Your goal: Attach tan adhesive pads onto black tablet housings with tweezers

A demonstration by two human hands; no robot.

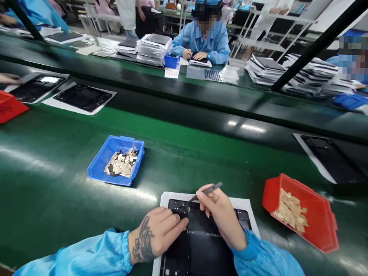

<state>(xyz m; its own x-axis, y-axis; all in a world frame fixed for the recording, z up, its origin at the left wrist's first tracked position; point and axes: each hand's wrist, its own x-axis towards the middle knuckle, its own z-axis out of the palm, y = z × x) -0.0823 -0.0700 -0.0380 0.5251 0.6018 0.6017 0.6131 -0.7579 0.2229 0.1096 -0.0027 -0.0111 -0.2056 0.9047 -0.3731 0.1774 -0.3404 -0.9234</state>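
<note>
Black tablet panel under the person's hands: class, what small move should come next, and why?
Probably the right hand should gently close the slim grey tweezers, because their tip sits at the top edge of the black rectangular panel, while the left hand presses the panel on its white backing sheet.

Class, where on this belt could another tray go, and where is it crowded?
Bare green belt lies between the blue tray and the black panel, and between that panel and the red tray. It's crowded on the panel, under the left hand and the right hand with tweezers.
</note>
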